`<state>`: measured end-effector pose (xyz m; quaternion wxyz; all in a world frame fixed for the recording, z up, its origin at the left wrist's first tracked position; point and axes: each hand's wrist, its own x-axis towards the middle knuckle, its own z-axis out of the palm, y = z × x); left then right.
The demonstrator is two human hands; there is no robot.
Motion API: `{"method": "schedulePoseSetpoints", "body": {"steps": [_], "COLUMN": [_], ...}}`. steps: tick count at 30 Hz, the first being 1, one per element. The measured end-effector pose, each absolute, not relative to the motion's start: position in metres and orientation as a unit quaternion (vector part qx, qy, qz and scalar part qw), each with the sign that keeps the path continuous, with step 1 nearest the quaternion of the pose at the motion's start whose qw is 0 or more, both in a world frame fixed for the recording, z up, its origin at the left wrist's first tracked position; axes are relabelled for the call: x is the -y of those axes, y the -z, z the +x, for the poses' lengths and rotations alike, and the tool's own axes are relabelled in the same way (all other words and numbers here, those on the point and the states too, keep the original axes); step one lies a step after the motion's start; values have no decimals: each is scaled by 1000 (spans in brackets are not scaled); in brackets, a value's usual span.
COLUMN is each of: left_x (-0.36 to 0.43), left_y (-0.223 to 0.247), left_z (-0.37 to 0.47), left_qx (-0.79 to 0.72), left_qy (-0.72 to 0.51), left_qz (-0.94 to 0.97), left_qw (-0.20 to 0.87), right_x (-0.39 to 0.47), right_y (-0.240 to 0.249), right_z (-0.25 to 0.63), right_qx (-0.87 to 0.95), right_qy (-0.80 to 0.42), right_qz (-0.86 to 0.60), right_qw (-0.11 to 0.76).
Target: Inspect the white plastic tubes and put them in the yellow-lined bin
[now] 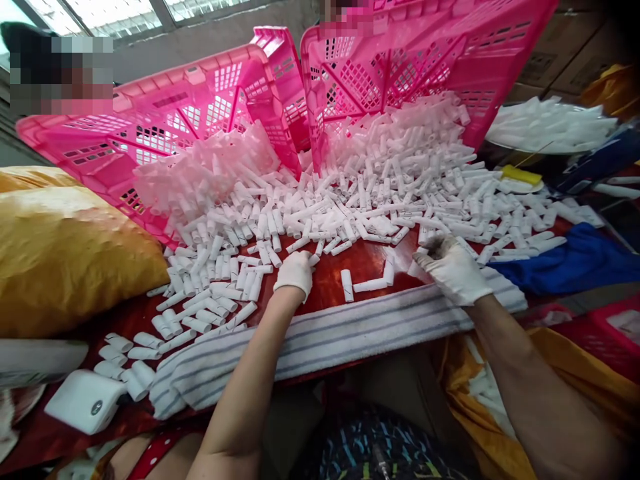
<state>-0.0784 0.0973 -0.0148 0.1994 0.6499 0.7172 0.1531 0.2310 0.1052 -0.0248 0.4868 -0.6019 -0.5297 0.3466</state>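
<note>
Far left, a bulging yellow sack (pixel 75 257) beside the spread heap of white tubes (pixel 385 187). Then, at the heap's fringe on the red bench (pixel 325 295), the left hand (pixel 293 275), gloved in white, fingers curled at the end of a small tube (pixel 314 260); firm pinch or mere touch, impossible to say. Just right of that hand and slightly toward the bench's near edge, a loose tube (pixel 347 285), apparently lying down: long axis from near edge toward heap, one end facing the striped towel (pixel 370 325) along that edge. Next, a crosswise tube (pixel 370 285), long axis roughly parallel to the near edge, ends pointing left and right. At its right end, touching or nearly so, a slanting tube (pixel 389 272), nearer to the right hand (pixel 453 273), long axis again from near edge toward heap, far end leaning slightly right. Farther right, the right hand itself, gloved, dark about the bent fingers, reaching inward toward the slanting tube; grasping anything or not, unclear. Just beyond, a crumpled blue cloth (pixel 575 267).
</note>
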Motion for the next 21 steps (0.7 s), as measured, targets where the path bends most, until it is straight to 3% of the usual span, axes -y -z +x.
{"method": "schedulePoseSetpoints", "body": {"steps": [3, 5, 8, 10, 16, 21], "left_x": [-88, -76, -52, -37, -15, -12], "left_y": [13, 7, -6, -11, -12, -12], "left_z": [-71, -63, -48, -39, -20, -14], "left_qx": [-714, -672, -488, -391, -362, -395], "left_qy": [-213, -327, -502, -547, -568, -584], "left_qz": [622, 548, 334, 236, 162, 212], "left_qw": [242, 377, 631, 702, 721, 677], "right_x": [-94, -82, -65, -59, -59, -59], "right_y": [8, -4, -16, -21, -23, -19], "right_z": [203, 180, 149, 136, 132, 141], "right_qx": [493, 454, 423, 416, 367, 461], "right_qy": [-439, -541, -632, -640, -598, -588], "right_qz": [-537, -463, -392, -380, -375, -425], "right_qw": [524, 536, 519, 523, 606, 511]}}
